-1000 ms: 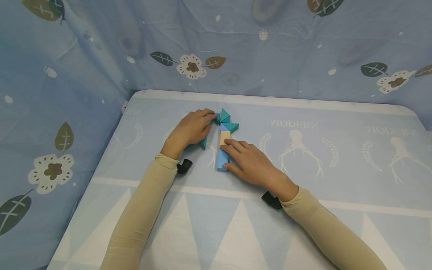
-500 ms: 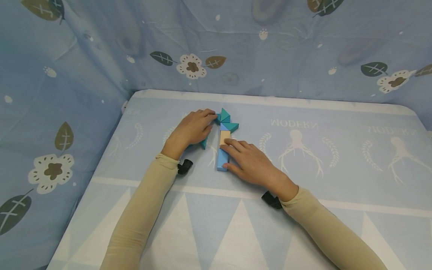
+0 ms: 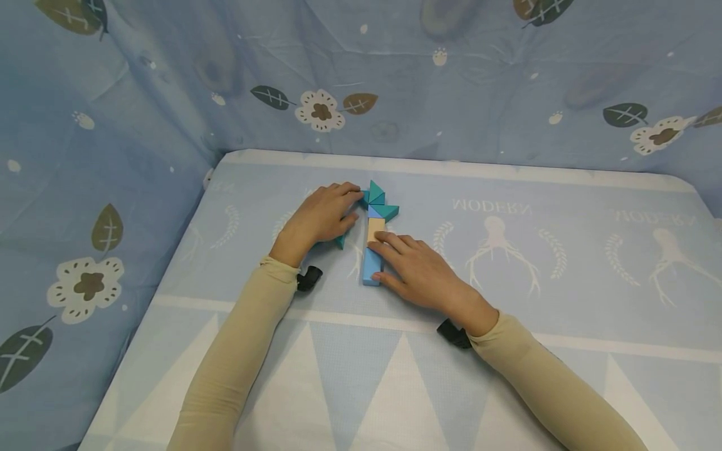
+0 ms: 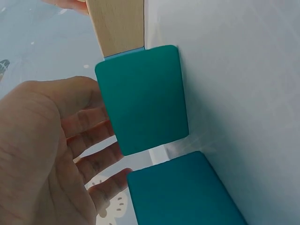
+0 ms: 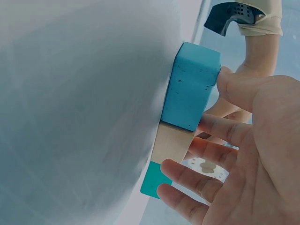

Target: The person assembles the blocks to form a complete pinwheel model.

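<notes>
A row of toy building blocks lies on the table. At its near end is a blue block (image 3: pixel 372 267), then a plain wood block (image 3: pixel 375 227), a small blue triangle (image 3: pixel 374 212) and several teal triangles (image 3: pixel 376 195). My left hand (image 3: pixel 323 216) touches a teal piece at the row's far left with its fingertips, its thumb spread apart. In the left wrist view its fingers reach behind a teal block (image 4: pixel 143 101). My right hand (image 3: pixel 420 272) rests relaxed fingers on the wood and blue blocks; its thumb touches the blue block's side in the right wrist view.
Another teal block (image 3: pixel 341 241) shows partly under my left hand. A patterned blue and white cloth (image 3: pixel 507 263) covers the table, and a blue floral curtain (image 3: pixel 395 81) hangs behind and at the left. Each wrist carries a black camera mount (image 3: pixel 309 278).
My left thumb has spread slightly to the right, away from its earlier place over the loose teal block. My right hand and the row stay still.
</notes>
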A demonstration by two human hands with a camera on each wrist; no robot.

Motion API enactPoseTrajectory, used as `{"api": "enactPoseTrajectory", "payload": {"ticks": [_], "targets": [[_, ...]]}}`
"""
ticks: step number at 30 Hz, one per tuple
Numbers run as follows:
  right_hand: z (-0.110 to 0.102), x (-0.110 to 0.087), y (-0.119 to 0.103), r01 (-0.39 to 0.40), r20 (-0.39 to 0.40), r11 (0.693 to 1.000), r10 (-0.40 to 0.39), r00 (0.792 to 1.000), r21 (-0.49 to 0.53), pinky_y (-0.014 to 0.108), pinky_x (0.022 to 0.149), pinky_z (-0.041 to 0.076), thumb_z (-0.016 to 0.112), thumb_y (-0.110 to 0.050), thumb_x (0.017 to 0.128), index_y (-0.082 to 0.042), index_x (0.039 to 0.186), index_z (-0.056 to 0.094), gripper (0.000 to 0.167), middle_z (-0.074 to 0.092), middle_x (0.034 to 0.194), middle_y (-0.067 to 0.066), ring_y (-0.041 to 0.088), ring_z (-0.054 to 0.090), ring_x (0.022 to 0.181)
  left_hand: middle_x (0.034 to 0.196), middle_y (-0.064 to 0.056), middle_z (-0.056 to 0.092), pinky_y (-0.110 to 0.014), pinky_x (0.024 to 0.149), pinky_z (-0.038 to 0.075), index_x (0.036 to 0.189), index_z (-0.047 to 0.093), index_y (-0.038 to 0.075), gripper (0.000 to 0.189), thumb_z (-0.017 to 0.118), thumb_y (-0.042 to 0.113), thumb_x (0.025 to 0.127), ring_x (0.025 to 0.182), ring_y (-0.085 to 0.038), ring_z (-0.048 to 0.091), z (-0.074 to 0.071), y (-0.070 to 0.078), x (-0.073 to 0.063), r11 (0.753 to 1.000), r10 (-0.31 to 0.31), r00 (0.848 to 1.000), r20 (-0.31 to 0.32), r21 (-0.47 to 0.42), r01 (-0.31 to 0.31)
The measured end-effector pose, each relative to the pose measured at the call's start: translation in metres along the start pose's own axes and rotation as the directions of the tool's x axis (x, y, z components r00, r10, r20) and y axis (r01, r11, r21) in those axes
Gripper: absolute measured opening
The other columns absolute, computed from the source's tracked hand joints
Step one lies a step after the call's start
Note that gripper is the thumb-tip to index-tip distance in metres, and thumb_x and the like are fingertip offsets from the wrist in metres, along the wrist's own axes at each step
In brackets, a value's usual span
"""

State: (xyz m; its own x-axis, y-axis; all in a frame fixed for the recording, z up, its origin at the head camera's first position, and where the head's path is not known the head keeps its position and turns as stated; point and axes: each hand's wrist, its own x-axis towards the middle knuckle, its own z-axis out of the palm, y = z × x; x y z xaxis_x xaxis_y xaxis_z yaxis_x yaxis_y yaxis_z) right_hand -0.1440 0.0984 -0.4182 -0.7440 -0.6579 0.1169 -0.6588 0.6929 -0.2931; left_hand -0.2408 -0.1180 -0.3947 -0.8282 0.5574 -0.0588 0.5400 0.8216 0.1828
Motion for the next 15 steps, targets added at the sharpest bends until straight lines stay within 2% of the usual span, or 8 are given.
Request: {"api": "enactPoseTrajectory", "payload": {"ticks": [8,15], "targets": [[-0.0005,-0.0003,0.0,-0.002,0.01,1.0,0.002,1.0,0.0,0.049,0.103,0.045,0.057,-0.041,0.098,-0.013,0.144,0.047,0.055,0.043,0.15,0.008,0.029,0.048,0.132,0.15,-0.008,0.044,-0.049,0.114,0.034,0.145,0.048,0.009,0.052,0.056,0.035,0.1,0.138,-0.029,0.042,-0.0011,0.0012,0.0001,1.0,-0.012,1.0,0.013,-0.02,0.012],[-0.001,0.0,0.0,-0.008,0.015,1.0,0.008,1.0,0.0,0.049,0.103,0.045,0.057,-0.041,0.098,-0.014,0.144,0.047,0.055,0.043,0.15,0.008,0.029,0.048,0.132,0.15,-0.008,0.044,-0.049,0.113,0.036,0.144,0.049,0.01,0.053,0.057,0.037,0.099,0.136,-0.029,0.043,-0.0011,0.0004,0.0005,1.0,-0.012,1.0,0.005,-0.027,0.012]]}}
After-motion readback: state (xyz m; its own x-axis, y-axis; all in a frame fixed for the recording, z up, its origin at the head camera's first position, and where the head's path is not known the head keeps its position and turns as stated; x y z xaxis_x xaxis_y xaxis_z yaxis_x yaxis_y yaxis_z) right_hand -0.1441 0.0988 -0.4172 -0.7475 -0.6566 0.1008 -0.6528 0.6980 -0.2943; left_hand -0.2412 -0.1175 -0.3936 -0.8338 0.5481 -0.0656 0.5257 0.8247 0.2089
